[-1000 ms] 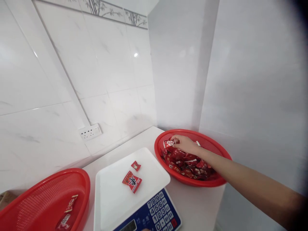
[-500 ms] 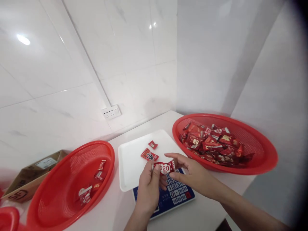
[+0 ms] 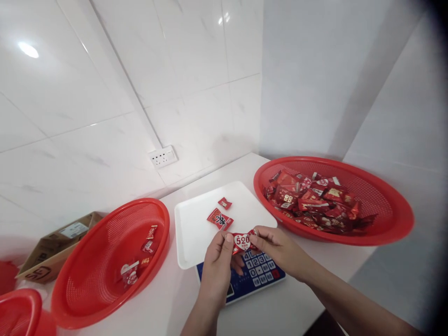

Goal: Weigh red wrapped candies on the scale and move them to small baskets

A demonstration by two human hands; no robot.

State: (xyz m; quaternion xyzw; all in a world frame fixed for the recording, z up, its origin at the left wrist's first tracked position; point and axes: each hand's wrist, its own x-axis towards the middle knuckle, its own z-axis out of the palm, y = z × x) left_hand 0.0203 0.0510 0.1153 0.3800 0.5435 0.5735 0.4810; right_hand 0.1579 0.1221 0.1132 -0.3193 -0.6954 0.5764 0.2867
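Observation:
My left hand (image 3: 216, 267) and my right hand (image 3: 278, 249) pinch the two ends of a red candy packet (image 3: 242, 241) with a white heart marked 520, just above the blue keypad of a scale (image 3: 257, 273). Two red packets lie on the scale's white tray (image 3: 196, 228): a larger one (image 3: 220, 219) and a small one (image 3: 224, 203). To the right, a red basket (image 3: 385, 228) holds a heap of red candy packets (image 3: 311, 200). A second red basket (image 3: 91, 280) on the left holds a few packets (image 3: 135, 266).
The counter is white, against white tiled walls with a wall socket (image 3: 163, 156). A cardboard box (image 3: 52, 247) stands at the far left. Part of another red container (image 3: 19, 312) shows at the bottom left corner.
A second ago my right hand was picking the 520 packet in the right basket. It then carried the packet over the scale, where my left hand took the other end; both hands shifted slightly since.

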